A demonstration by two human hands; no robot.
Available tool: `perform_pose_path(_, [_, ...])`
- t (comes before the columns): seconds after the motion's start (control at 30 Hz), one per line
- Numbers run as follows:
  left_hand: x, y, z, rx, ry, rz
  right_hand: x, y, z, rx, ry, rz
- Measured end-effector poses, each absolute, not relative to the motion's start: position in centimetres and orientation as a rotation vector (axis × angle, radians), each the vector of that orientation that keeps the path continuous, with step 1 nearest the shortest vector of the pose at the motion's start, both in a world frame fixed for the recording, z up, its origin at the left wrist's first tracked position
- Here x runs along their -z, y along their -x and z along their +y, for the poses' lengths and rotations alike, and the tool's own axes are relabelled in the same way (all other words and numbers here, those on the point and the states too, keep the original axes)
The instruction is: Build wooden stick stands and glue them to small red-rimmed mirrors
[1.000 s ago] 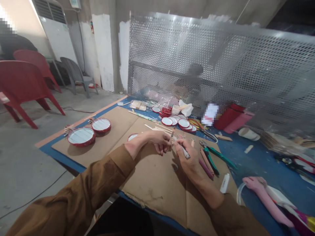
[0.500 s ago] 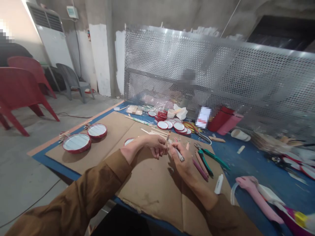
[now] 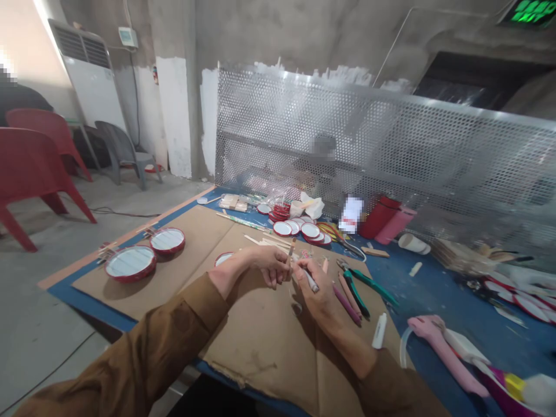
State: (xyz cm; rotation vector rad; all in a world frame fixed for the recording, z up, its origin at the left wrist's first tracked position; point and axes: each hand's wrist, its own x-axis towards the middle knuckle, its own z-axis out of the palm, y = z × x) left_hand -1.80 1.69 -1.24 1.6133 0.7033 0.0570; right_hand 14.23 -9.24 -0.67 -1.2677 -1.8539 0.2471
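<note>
Two bare hands at work over a cardboard sheet [image 3: 256,330] on a blue tabletop [image 3: 443,295].
Nearest, the cardboard sheet bore a small white tube [image 3: 379,331] and green-handled pliers [image 3: 382,288]. Above it, the left hand [image 3: 274,266] was closed, its fingertips pinching a thin brown piece [image 3: 292,247] held upright; the right hand [image 3: 316,289], just beside, was curled around a pale cylindrical tool [image 3: 310,281]. Red-rimmed discs [image 3: 310,231] lay beyond, before a perforated metal screen [image 3: 278,104]. Red chairs [image 3: 35,162] and a grey chair [image 3: 119,147] stood on the concrete floor [image 3: 56,278], with a partly whitewashed wall [image 3: 282,35] behind. Relative to the earlier frames, the view had tilted upward, bringing in a green exit sign [image 3: 532,11] at upper right; both grips were unchanged.
</note>
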Motion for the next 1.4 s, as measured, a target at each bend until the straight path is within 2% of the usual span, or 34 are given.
perform_pose_path(1.4, [1.27, 1.96, 1.58, -0.065, -1.652, 0.709, 0.34, -13.70, -9.59, -0.285, 1.247, -1.825])
